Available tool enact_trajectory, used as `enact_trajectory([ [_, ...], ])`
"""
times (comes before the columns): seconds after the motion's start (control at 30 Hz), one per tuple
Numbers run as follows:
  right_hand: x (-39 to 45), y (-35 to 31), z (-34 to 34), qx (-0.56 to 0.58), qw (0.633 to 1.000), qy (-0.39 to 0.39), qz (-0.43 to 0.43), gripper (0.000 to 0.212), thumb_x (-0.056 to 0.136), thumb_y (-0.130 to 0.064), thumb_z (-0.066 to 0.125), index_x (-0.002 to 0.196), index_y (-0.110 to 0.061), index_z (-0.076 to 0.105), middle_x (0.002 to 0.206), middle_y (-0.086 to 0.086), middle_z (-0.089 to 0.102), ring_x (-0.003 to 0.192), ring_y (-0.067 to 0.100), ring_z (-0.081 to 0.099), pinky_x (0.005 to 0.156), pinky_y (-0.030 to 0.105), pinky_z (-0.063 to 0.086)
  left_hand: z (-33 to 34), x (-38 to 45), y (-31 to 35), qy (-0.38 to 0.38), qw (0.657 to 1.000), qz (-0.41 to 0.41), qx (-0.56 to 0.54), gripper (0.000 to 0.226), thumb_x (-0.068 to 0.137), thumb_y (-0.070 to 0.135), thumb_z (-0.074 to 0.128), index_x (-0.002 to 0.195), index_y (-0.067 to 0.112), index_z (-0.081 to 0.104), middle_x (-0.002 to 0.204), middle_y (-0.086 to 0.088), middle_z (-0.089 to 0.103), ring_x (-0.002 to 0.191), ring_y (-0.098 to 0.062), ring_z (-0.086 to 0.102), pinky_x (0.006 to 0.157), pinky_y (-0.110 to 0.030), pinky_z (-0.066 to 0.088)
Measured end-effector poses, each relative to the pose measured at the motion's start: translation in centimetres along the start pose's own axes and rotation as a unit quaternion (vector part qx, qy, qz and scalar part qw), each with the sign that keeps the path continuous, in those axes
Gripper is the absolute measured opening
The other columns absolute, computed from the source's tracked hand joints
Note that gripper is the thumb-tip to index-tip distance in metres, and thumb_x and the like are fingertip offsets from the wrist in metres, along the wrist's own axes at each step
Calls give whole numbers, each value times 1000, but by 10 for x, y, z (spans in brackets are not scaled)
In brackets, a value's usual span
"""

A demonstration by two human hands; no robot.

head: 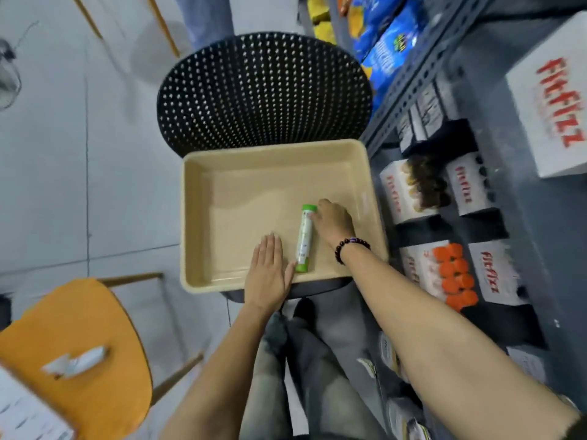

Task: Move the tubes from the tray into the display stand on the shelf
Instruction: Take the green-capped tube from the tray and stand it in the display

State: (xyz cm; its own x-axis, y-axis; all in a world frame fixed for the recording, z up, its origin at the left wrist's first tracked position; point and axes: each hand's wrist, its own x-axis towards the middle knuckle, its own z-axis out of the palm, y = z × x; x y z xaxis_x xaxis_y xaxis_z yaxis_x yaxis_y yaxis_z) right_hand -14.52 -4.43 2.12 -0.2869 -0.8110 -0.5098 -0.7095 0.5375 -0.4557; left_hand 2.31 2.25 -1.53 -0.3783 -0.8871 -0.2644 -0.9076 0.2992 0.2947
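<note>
One white tube with green caps [304, 238] lies flat in the beige tray [203, 173], near its front right. My left hand [268, 269] rests flat on the tray floor, its thumb touching the tube's near cap. My right hand [333, 222], with a bead bracelet on the wrist, is curled beside the tube's far end, fingers touching it. On the grey shelf to the right stand white display stands: one holds orange-capped tubes [454, 276], another dark-capped tubes [427, 184].
The tray sits on a black perforated chair [263, 90]. An orange chair [73, 344] with a small wrapper stands at the lower left. A large white box [552, 112] and blue snack bags [384, 42] are on the shelf. White floor tiles lie to the left.
</note>
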Motion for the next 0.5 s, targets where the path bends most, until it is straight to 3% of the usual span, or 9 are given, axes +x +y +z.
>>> enact_trajectory([
  [0.17,19,-8,18,16,1000,4,8,39,86,-32,60,107,1,56,112,25,62,100,38,59,77,35,46,5,0,1,9,1000,-9,-3,65,94,40,24,136,-8,36,141,-25,40,132,-35,36,112,-40,21],
  [0.37,29,-9,26,53,998,15,14,22,81,-16,64,94,2,64,102,21,68,93,35,62,70,30,44,8,0,0,9,1000,-11,-3,60,93,35,26,132,-8,43,137,-26,45,129,-37,40,109,-45,28],
  [0.5,26,-5,15,132,991,15,6,8,75,-11,64,75,-5,69,75,13,66,73,25,56,60,22,37,4,-2,2,4,1000,-21,-16,60,92,36,24,127,-6,49,132,-26,51,123,-39,46,102,-47,37],
])
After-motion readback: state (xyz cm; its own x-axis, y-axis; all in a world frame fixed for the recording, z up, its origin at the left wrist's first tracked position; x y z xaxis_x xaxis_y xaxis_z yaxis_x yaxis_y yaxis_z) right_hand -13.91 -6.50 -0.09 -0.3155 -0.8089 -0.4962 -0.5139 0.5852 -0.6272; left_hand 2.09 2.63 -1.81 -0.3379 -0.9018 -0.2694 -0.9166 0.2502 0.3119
